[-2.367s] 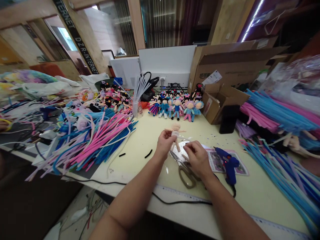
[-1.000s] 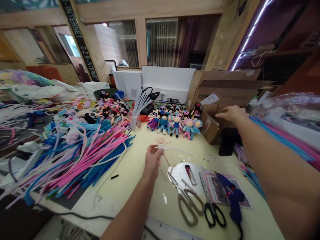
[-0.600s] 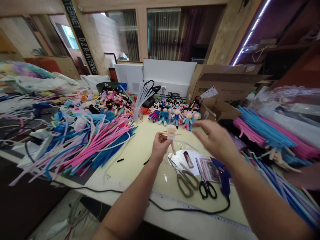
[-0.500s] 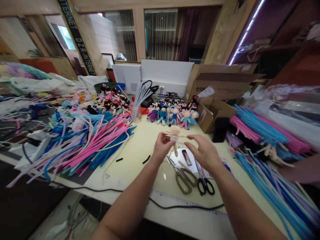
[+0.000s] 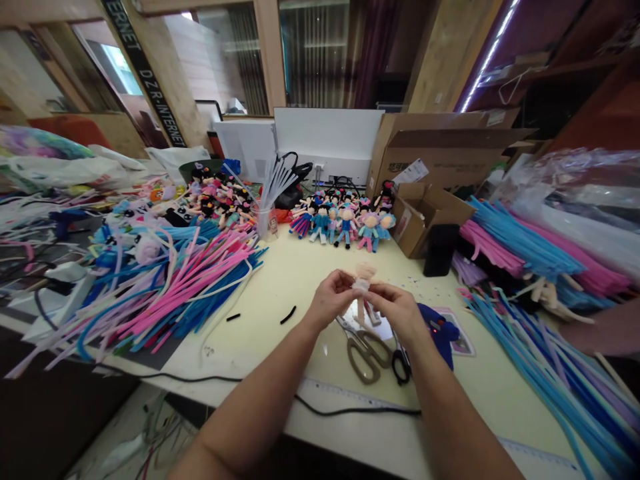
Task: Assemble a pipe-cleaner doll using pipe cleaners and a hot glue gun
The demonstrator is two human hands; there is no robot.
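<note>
A small beige pipe-cleaner doll (image 5: 364,275) is held upright above the pale yellow table (image 5: 280,280), between both hands. My left hand (image 5: 331,300) pinches its left side and my right hand (image 5: 397,309) pinches its right side at the waist. Both sets of fingers are closed on the doll. Its legs hang down between my thumbs. Beneath the hands lie tan-handled scissors (image 5: 364,348), black-handled scissors (image 5: 401,363) and a blue glue gun (image 5: 440,331).
A heap of pink, blue and white pipe cleaners (image 5: 165,287) covers the left. Finished dolls (image 5: 345,223) stand in a row at the back by a cardboard box (image 5: 425,207). Blue and pink pipe-cleaner bundles (image 5: 530,247) fill the right. A black cable (image 5: 340,408) runs along the front edge.
My right hand reached out to the cardboard box, then came back and closed on the doll beside my left hand. The black-handled scissors appeared on the table.
</note>
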